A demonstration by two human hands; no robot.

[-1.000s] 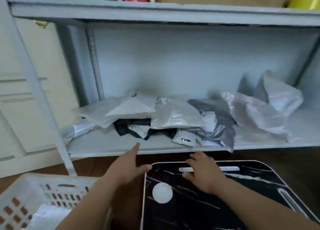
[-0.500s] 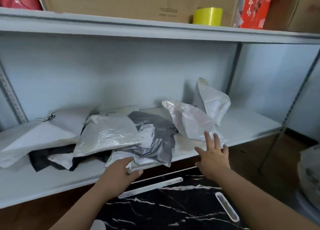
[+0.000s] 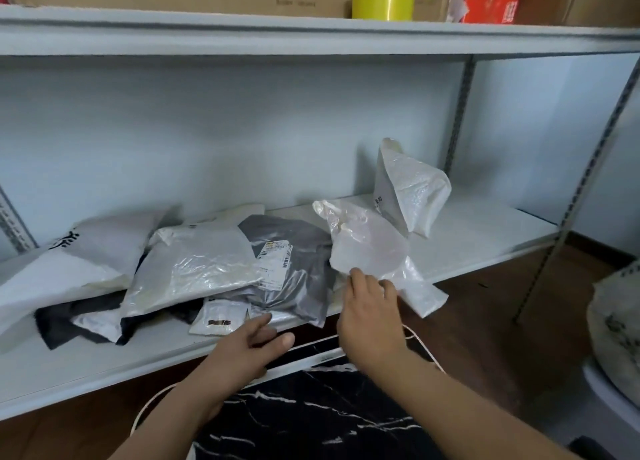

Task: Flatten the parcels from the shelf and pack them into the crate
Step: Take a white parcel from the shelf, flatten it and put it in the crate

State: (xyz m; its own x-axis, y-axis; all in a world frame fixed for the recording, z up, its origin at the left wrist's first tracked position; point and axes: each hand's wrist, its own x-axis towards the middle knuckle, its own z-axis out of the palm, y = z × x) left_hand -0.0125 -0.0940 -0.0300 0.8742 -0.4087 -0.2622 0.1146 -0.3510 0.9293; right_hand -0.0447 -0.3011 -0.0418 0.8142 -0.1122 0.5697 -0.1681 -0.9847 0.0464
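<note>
- A white mailer [image 3: 69, 269] is lying at the left end of the shelf [image 3: 485, 241], overlapping a black bag [image 3: 62, 321]; both are looking soft and limp.
- A crinkled clear-white parcel [image 3: 194, 265] is resting on the heap beside it, glossy and probably slippery under the fingers.
- A grey parcel [image 3: 294, 262] with a shipping label is sitting in the middle, sagging over the shelf edge.
- The left hand [image 3: 242, 352] is hovering open just before the shelf edge, fingers relaxed, gripping nothing, fingertips near the grey parcel's lower corner.
- The right hand [image 3: 370, 321] is reaching up to the translucent white parcel [image 3: 370, 248], fingers curling at its lower edge; it seems to be pinching the film there, though the contact itself is hidden.
- That parcel is looking light, puffy and thin; holding it by a bottom corner should be letting trapped air escape when it is pressed flat.
- Another white pouch [image 3: 412, 189] is standing upright behind it, near the back wall.
- The crate is not showing in this view.
</note>
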